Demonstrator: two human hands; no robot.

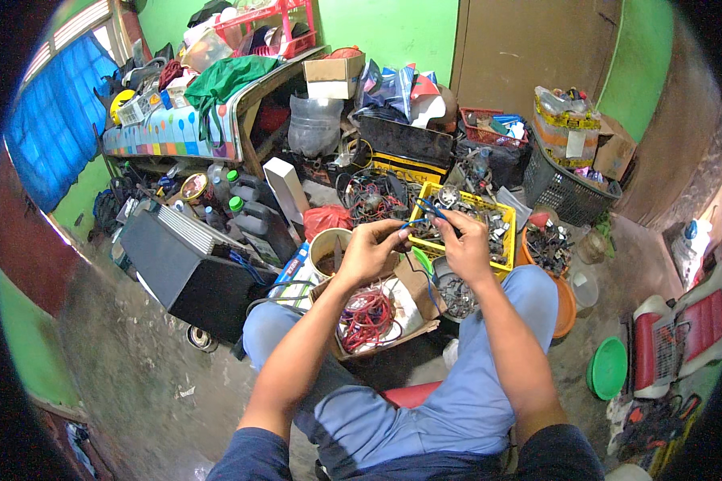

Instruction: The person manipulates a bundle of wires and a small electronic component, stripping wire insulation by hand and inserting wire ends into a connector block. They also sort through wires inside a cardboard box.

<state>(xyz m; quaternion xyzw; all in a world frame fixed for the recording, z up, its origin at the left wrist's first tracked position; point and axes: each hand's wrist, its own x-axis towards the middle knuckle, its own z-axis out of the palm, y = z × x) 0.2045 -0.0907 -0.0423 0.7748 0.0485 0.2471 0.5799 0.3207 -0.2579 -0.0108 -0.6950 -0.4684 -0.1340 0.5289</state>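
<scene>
Blue cable (431, 210): up in the air between both hands, over the near left corner of the yellow crate (512, 232); a thin dark length hangs below toward the carton (390, 343), can't tell if same strand.
Left hand (375, 250): fingers narrow, thumb and forefinger pinching the cable.
Right hand (465, 247): fingers narrow, pinching cable too, just beside the left hand, above crate's near edge.
Crate: on floor (160, 361), filled with mixed small parts.
Carton: open, by the knees; red wires (367, 317) heaped toward its left edge.
Grey pot (457, 297): near carton's right edge, small bits inside.
Bucket (323, 235): cream, near carton's far left corner.
Wire heap (371, 192): dark tangle, past crate's left edge.
Green bowl (607, 369): floor, right side, well apart from crate.
</scene>
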